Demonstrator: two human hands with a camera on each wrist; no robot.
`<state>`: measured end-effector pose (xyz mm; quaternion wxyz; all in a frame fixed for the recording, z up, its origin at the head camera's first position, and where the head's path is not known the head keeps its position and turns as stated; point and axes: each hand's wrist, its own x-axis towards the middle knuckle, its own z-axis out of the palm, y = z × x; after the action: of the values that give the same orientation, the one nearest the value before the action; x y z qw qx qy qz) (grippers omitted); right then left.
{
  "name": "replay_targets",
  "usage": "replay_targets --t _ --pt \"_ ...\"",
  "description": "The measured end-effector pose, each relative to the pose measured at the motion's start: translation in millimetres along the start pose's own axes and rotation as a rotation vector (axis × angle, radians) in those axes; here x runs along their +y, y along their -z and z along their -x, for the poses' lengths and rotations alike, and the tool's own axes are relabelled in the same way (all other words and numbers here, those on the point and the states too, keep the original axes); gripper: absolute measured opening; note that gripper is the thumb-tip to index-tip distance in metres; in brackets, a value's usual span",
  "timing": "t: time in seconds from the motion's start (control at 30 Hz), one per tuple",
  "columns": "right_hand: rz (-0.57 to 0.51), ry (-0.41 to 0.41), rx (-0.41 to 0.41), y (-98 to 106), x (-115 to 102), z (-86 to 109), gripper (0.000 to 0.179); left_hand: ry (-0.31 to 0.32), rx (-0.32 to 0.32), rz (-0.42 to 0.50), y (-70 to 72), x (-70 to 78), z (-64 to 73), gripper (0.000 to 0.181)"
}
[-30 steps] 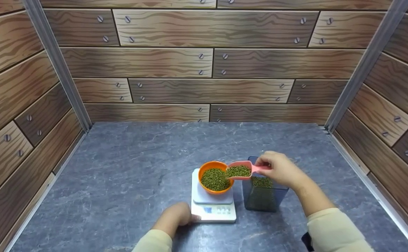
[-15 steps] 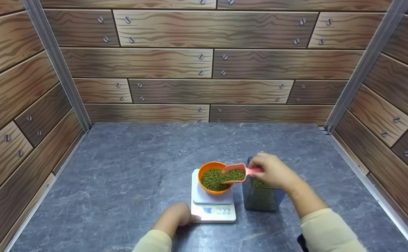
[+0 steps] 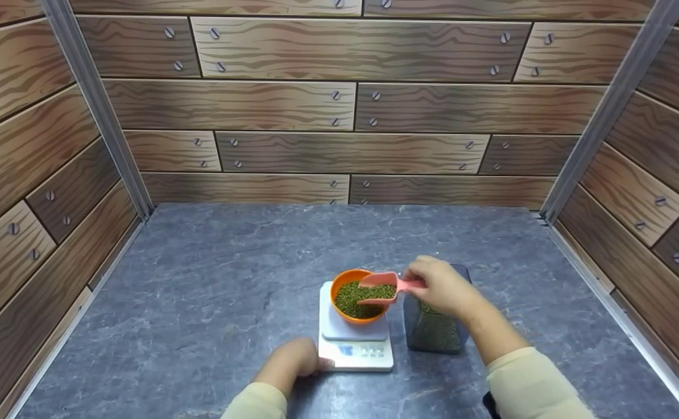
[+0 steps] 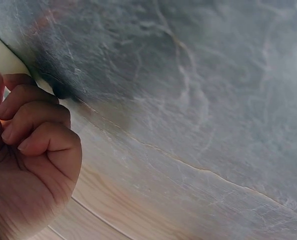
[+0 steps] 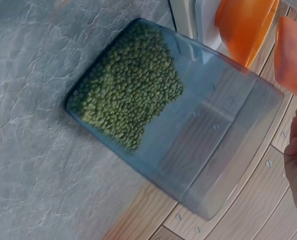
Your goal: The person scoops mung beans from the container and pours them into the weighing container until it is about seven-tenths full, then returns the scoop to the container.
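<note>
My right hand pinches the handle of a pink scoop. Green mung beans lie in the scoop, its open end over the orange bowl, tilted toward the mung beans inside. That bowl stands on a white kitchen scale; its display digits are too small to read. At the scale's near left corner, my left hand grips the edge, thumb on top, and its curled fingers show in the left wrist view. A clear bluish container holds more mung beans, partly hidden under my right forearm in the head view.
The grey marbled tabletop is enclosed by wood-patterned walls at the back and sides. Metal rails run up the corners. The container stands close to the scale's right side.
My right hand has moved left with the scoop, bringing its open end from the bowl's right rim to over the middle, and tilted it. My left hand stays put.
</note>
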<state>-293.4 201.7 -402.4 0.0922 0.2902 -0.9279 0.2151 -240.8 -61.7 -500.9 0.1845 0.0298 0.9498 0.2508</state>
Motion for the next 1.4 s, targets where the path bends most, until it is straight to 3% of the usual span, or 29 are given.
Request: replay_targets --t 0.43,0.9,1.23,1.4 --pt "0.103 0.036 0.105 -6.8 -12.1 -12.5 0.009 -0.01 -0.008 0.017 -1.0 1.7 0.0 0.041" --pt "0.217 -0.021 0.128 -4.8 -14.1 -11.9 0.009 -0.03 0.01 -0.004 -0.9 1.6 0.3 0.042" --pt "0.351 0.137 0.193 -5.1 -9.8 -10.4 0.013 0.02 -0.014 -0.018 1.0 3.0 -1.4 0.04" --pt "0.377 0.175 0.212 -3.5 -10.4 -9.0 0.014 0.021 -0.015 -0.007 1.3 2.8 -0.7 0.039"
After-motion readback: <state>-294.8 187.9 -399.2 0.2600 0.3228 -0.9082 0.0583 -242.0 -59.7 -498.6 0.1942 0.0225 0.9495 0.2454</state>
